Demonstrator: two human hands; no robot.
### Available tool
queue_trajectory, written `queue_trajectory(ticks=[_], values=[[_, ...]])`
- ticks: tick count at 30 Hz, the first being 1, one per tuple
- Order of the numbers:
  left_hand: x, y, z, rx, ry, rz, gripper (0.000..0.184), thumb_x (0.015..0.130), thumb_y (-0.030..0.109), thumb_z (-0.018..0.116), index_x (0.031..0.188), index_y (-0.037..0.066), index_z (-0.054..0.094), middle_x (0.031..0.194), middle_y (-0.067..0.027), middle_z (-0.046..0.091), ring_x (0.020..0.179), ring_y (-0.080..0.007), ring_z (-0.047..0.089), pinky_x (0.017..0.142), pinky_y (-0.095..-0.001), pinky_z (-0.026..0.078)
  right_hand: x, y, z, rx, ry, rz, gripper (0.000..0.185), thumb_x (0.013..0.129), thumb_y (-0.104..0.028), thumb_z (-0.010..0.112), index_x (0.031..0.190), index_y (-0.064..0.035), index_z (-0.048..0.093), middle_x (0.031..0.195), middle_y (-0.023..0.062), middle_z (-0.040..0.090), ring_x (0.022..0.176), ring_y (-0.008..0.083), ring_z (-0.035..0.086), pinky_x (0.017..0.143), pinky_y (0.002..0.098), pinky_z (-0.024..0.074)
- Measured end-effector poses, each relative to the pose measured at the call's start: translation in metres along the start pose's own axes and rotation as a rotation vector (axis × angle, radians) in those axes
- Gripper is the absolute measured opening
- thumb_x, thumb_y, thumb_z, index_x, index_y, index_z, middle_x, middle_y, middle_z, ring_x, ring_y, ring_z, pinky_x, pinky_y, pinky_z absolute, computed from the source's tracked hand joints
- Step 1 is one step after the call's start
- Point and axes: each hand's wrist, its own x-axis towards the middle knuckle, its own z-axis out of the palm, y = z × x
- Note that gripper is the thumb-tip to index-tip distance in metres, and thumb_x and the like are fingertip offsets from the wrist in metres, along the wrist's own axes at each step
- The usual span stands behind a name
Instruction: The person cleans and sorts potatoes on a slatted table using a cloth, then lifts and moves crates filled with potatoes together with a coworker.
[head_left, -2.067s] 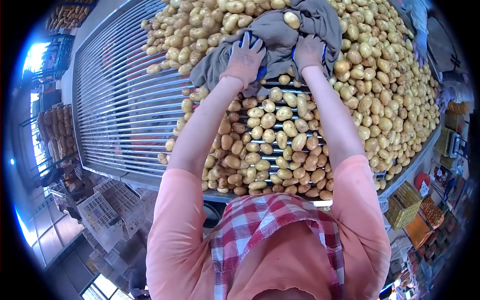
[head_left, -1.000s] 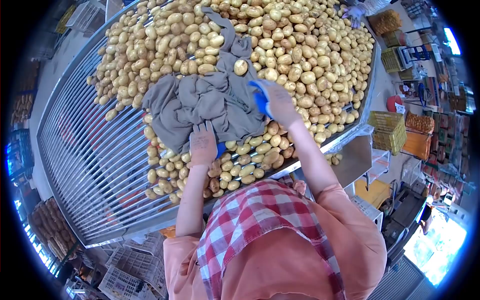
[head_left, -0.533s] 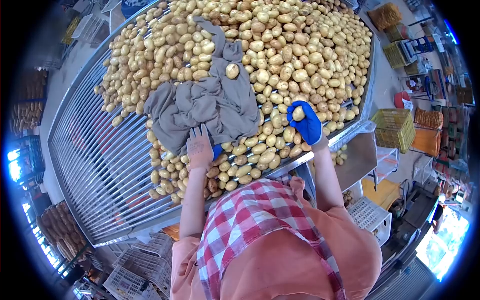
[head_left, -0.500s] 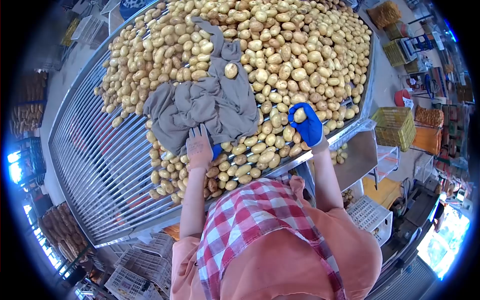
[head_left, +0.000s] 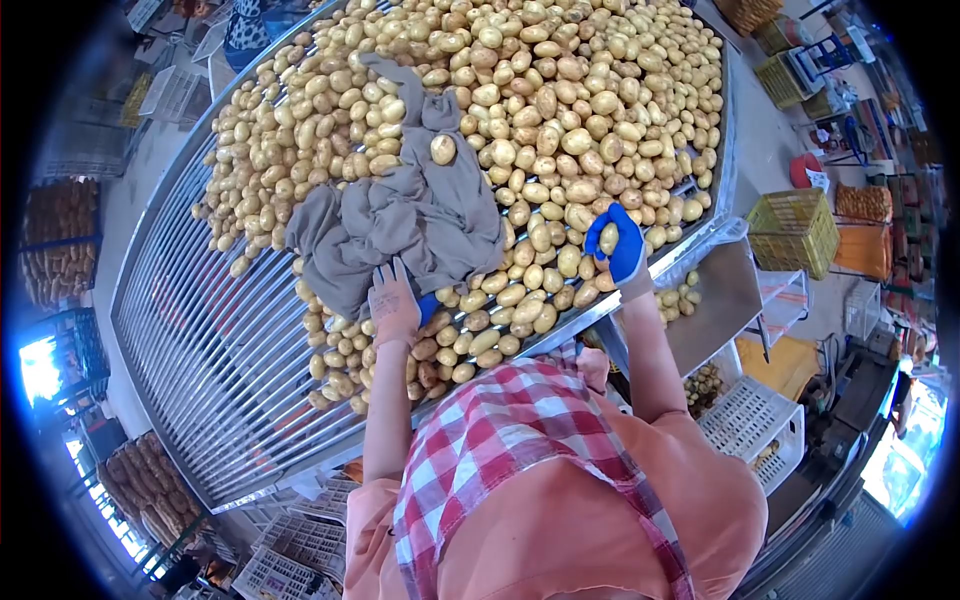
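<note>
A wide heap of potatoes (head_left: 560,110) covers much of a metal roller table (head_left: 215,345). On top lies a crumpled grey cloth (head_left: 400,225), with one loose potato (head_left: 443,150) resting on it. My left hand (head_left: 395,303), in a grey and blue glove, lies at the cloth's near edge with its fingers stretched out, holding nothing. Near the table's front edge, my right hand (head_left: 625,248) wears a blue glove. Its fingers and thumb curl round a single potato (head_left: 608,238), just above other potatoes.
A metal chute (head_left: 710,305) holding some potatoes adjoins the table's right side. Beyond stands a yellow crate (head_left: 793,232). A white crate (head_left: 750,425) is at the lower right; more crates (head_left: 290,555) are at the lower left. Filled sacks (head_left: 150,485) are stacked at left.
The view has shifted slightly, moving the heap and cloth a little left. My right hand still has the potato, its grip turned slightly. My left hand has barely moved.
</note>
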Motion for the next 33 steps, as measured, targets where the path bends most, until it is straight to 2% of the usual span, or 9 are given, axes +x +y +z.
queue_trajectory(ticks=[5, 8, 9, 11, 13, 19, 23, 27, 33], values=[[0.001, -0.005, 0.011, 0.01, 0.034, 0.01, 0.054, 0.092, 0.011, 0.044, 0.145, 0.003, 0.036, 0.146, -0.0207, 0.04, 0.134, -0.0358, 0.04, 0.107, -0.0449, 0.036, 0.032, -0.014, 0.04, -0.409, 0.088, -0.16, 0.033, 0.093, -0.031, 0.06, 0.1, -0.0001, 0.071, 0.089, 0.0104, 0.07, 0.085, 0.0169, 0.065, 0.082, 0.0283, 0.0479], [0.001, -0.004, 0.012, 0.021, 0.055, 0.018, 0.055, 0.091, 0.011, 0.045, 0.144, 0.003, 0.037, 0.143, -0.0208, 0.043, 0.133, -0.0354, 0.041, 0.105, -0.0448, 0.038, 0.066, 0.02, 0.039, -1.221, 0.159, -0.416, 0.023, 0.086, -0.029, 0.066, 0.102, -0.0137, 0.072, 0.085, 0.0146, 0.07, 0.078, 0.0219, 0.068, 0.07, 0.0326, 0.0523], [0.001, -0.004, 0.01, 0.021, 0.057, 0.013, 0.055, 0.091, 0.011, 0.045, 0.144, 0.003, 0.037, 0.143, -0.0208, 0.043, 0.133, -0.0354, 0.041, 0.105, -0.0448, 0.038, 0.062, 0.026, 0.055, -1.449, 0.276, -0.708, 0.03, 0.087, -0.038, 0.065, 0.097, -0.0108, 0.072, 0.085, 0.0152, 0.07, 0.078, 0.0287, 0.069, 0.067, 0.0395, 0.0539], [0.001, -0.003, 0.008, 0.016, 0.037, 0.016, 0.055, 0.089, 0.011, 0.047, 0.143, 0.003, 0.038, 0.141, -0.0205, 0.045, 0.13, -0.0349, 0.043, 0.102, -0.0445, 0.039, 0.058, 0.018, 0.086, -1.822, 0.091, -0.257, 0.039, 0.089, -0.045, 0.062, 0.095, -0.0077, 0.071, 0.09, 0.016, 0.07, 0.086, 0.0323, 0.068, 0.074, 0.0414, 0.0537], [0.0, -0.004, 0.009, 0.013, 0.076, 0.022, 0.056, 0.088, 0.012, 0.048, 0.142, 0.003, 0.039, 0.139, -0.0201, 0.045, 0.128, -0.0344, 0.045, 0.1, -0.0442, 0.041, 0.067, 0.03, 0.093, -1.867, -0.016, -0.245, 0.045, 0.091, -0.048, 0.057, 0.096, -0.0048, 0.07, 0.094, 0.0163, 0.07, 0.089, 0.0312, 0.068, 0.076, 0.0405, 0.0538], [-0.003, -0.002, 0.002, 0.014, 0.085, 0.027, 0.055, 0.088, 0.011, 0.049, 0.142, 0.002, 0.04, 0.14, -0.0189, 0.045, 0.129, -0.0342, 0.044, 0.101, -0.0447, 0.041, 0.093, 0.042, 0.112, -1.969, -0.049, -0.278, 0.025, 0.088, -0.022, 0.055, 0.088, -0.0064, 0.074, 0.093, 0.0147, 0.072, 0.088, 0.029, 0.07, 0.072, 0.0401, 0.0549], [-0.001, -0.002, 0.01, 0.008, 0.079, -0.002, 0.053, 0.089, 0.01, 0.047, 0.141, 0.002, 0.041, 0.14, -0.0177, 0.046, 0.129, -0.0336, 0.045, 0.102, -0.0445, 0.04, 0.064, 0.007, 0.089, -1.189, -0.238, -0.334, 0.04, 0.085, -0.03, 0.07, 0.111, 0.0009, 0.065, 0.1, 0.0145, 0.07, 0.096, 0.0268, 0.067, 0.084, 0.0335, 0.051], [-0.003, 0.0, 0.009, 0.066, 0.142, 0.043, 0.053, 0.088, 0.011, 0.047, 0.14, 0.002, 0.042, 0.139, -0.0176, 0.047, 0.129, -0.033, 0.045, 0.099, -0.0429, 0.041, 0.02, -0.023, 0.087, 0.067, -0.516, -0.009, 0.046, 0.097, -0.03, 0.058, 0.134, -0.004, 0.049, 0.111, 0.0063, 0.062, 0.102, 0.0197, 0.063, 0.083, 0.0306, 0.053], [-0.002, -0.002, 0.014, 0.054, 0.096, 0.004, 0.054, 0.09, 0.011, 0.045, 0.143, 0.003, 0.038, 0.142, -0.0182, 0.045, 0.131, -0.033, 0.044, 0.102, -0.0437, 0.04, -0.003, -0.028, 0.09, 0.525, -0.532, 0.212, 0.04, 0.1, -0.036, 0.047, 0.12, -0.0029, 0.056, 0.11, 0.012, 0.064, 0.099, 0.0257, 0.063, 0.07, 0.031, 0.0545]])
